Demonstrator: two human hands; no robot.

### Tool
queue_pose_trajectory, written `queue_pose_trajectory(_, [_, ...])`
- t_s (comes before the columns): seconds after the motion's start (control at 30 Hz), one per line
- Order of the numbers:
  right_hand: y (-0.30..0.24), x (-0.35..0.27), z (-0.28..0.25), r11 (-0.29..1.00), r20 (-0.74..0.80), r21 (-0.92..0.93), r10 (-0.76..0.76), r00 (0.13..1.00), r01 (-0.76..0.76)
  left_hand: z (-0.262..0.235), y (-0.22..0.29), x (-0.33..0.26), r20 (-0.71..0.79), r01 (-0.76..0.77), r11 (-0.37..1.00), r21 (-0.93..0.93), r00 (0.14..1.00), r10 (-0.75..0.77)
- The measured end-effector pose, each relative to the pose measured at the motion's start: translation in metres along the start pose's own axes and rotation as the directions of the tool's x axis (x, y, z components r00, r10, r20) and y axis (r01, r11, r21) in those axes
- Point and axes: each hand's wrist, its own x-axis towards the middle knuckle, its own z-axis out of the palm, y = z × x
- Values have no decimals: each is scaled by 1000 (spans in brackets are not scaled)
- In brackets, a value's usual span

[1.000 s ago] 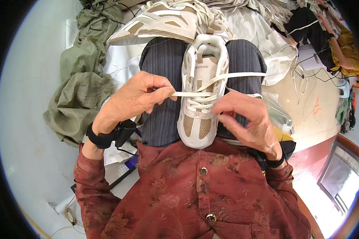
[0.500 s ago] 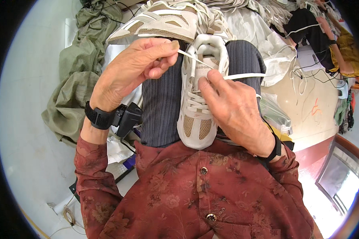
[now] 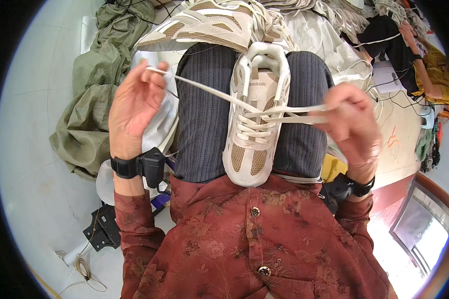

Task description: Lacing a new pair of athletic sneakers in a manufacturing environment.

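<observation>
A cream and tan sneaker (image 3: 244, 169) stands between my knees, its toe toward me. White laces (image 3: 254, 130) cross its lower eyelets, while the tongue (image 3: 262, 90) shows above them. To the left, my left hand (image 3: 137, 99) pinches one length of shoelace (image 3: 204, 88), pulled taut from the shoe. My right hand (image 3: 349, 122), smeared by motion, is out over the right knee and closed on lace strands (image 3: 294, 114) that stretch from the shoe's middle. A second sneaker of the same kind (image 3: 199, 25) lies on its side beyond my left knee.
More shoes and laces (image 3: 329, 15) are piled at the back. Green cloth (image 3: 92, 109) lies at the left. At the far right another person's arm (image 3: 424, 74) reaches toward the pile. Cables (image 3: 404, 99) run across the surface there. A black bracket (image 3: 105, 226) lies at lower left.
My hands have spread apart from the shoe, the left outward and slightly down, the right outward to the right. The laces between them are now drawn out long to both sides.
</observation>
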Motion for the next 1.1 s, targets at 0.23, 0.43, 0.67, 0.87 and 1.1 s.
queue_pose_trajectory(0.23, [-63,-36,-56,746,-92,507,-451,888,432,-76,69,-31,-81,-307,914,-266,952,296])
queue_pose_trajectory(0.43, [-87,-64,-110,603,-296,523,-534,792,602,-129,129,-82,-294,-632,757,-167,764,574])
queue_pose_trajectory(0.67, [-85,-109,-215,561,-614,344,-472,632,753,-183,178,-117,-406,-768,639,39,572,712])
queue_pose_trajectory(0.87, [-65,-174,-333,621,-636,322,-418,649,715,-238,220,-164,39,-121,16,993,435,899])
queue_pose_trajectory(1.1, [-29,-222,-399,771,-673,114,-403,620,626,-213,236,-219,51,-270,62,961,391,919])
